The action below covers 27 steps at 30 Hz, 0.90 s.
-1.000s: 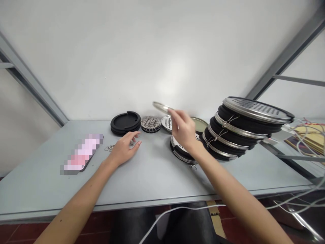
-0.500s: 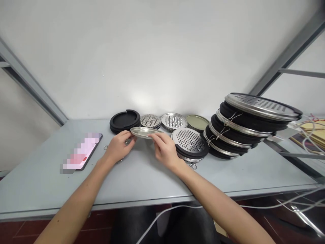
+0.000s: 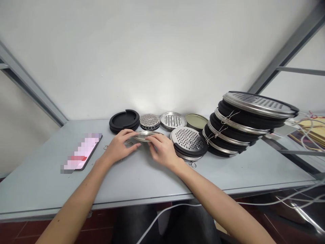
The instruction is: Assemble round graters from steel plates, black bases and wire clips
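Observation:
A shallow round metal lid (image 3: 142, 134) is low over the table in front of me, partly hidden by my fingers. At its left rim is my left hand (image 3: 120, 146), fingertips touching the edge and thumb held apart below. My right hand (image 3: 162, 149) has its fingers curled over the near right side of the lid. Just right of that hand lies a stack of grater discs (image 3: 189, 139) with a black rim. Behind the lid stand a small stack of perforated discs (image 3: 149, 120), a slotted grater plate (image 3: 173, 120) and an olive-coloured round lid (image 3: 196, 120).
Black rings (image 3: 124, 120) are stacked at the back left. A tall, leaning stack of black and silver grater containers with wire clasps (image 3: 236, 125) rises at the right. A phone (image 3: 83, 152) lies on the left. White cables (image 3: 175, 206) hang along the front table edge (image 3: 142, 200).
The lid has come down toward the table and lies flatter. My left thumb has moved away from its rim, while the right fingers have shifted further over it.

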Tool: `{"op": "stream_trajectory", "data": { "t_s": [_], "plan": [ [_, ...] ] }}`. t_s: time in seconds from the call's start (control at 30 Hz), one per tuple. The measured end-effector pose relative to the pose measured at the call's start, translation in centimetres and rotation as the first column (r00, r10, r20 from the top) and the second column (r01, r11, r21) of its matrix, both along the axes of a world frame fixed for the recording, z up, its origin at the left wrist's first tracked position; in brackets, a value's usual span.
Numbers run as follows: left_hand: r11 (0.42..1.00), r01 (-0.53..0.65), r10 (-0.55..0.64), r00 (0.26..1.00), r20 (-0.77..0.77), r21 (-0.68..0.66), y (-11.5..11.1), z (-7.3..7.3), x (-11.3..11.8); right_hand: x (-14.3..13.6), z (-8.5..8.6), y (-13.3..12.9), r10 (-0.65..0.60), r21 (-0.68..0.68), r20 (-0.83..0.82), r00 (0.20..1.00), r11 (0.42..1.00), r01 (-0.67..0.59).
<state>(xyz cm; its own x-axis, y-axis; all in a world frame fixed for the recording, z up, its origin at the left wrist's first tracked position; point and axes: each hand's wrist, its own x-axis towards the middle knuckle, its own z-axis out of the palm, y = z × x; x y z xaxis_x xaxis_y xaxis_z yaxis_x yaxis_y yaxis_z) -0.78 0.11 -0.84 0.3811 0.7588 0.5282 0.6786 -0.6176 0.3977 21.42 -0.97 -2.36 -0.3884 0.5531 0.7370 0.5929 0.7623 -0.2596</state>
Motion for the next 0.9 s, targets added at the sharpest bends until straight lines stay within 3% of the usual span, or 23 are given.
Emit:
{"op": "stream_trajectory", "data": {
  "t_s": [0.33, 0.53, 0.9],
  "plan": [
    [0.995, 0.047, -0.053, 0.996, -0.069, -0.084, 0.3, -1.1, -0.5, 0.2, 0.5, -0.2, 0.069, -0.234, 0.170, 0.983, 0.972, -0.028],
    [0.986, 0.093, -0.111, 0.986, -0.126, -0.141, 0.1, -0.9, -0.1, 0.3, 0.6, -0.1, 0.111, -0.301, 0.222, 0.969, 0.953, -0.041],
    [0.954, 0.145, -0.189, 0.970, -0.150, -0.264, 0.0, -0.5, 0.1, 0.5, 0.0, 0.8, 0.077, -0.365, 0.320, 0.944, 0.930, 0.048]
  ]
}}
